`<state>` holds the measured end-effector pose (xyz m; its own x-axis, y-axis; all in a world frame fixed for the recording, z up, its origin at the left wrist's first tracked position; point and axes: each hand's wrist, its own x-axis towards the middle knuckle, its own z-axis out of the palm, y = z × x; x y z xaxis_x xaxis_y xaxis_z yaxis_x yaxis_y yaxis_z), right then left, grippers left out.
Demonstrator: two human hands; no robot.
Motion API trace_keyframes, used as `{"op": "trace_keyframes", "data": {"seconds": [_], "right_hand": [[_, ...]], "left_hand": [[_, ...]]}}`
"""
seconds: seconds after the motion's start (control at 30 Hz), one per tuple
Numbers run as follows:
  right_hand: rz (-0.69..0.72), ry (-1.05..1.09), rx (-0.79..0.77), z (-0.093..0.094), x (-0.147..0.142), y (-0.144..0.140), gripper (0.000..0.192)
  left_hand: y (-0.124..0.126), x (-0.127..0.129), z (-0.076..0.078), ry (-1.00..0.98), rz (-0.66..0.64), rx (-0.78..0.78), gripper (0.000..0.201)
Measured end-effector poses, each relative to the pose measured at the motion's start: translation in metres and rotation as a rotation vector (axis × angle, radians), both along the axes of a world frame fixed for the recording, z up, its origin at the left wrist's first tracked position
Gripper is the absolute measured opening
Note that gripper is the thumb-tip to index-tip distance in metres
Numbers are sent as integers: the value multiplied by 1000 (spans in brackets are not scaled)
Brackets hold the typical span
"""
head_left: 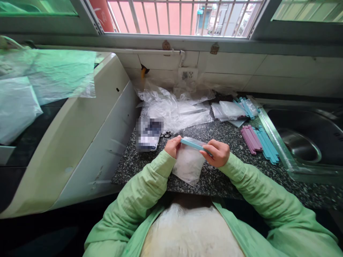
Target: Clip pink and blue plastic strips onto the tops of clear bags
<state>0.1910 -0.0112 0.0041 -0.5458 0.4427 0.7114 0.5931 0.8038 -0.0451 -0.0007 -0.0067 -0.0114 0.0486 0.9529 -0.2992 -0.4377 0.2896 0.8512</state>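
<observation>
Centre frame, above counter: blue clip lying left-right across top of clear bag. Left hand pinching its left end, right hand its right; both equally near.

A speckled granite counter carries everything. Beyond the fingers lies a heap of clear plastic bags; just left of them sits a blurred flat object. Right of the fingers lie pink clips beside blue clips, near the sink.
</observation>
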Motion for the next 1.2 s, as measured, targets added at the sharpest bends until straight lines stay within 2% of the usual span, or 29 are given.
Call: {"op": "trace_keyframes", "data": {"seconds": [0.47, 0.8, 1.07, 1.2], "right_hand": [[6, 33, 4, 0, 1, 0, 14], [18, 65, 30, 3, 2, 1, 13], [22, 131, 36, 9, 3, 0, 13], [11, 148, 38, 14, 5, -2, 13]], "left_hand": [[2, 3, 1, -85, 54, -27, 33], [5, 4, -3, 70, 41, 69, 44], [7, 2, -16, 217, 116, 168, 50], [7, 1, -16, 250, 150, 159, 48]]}}
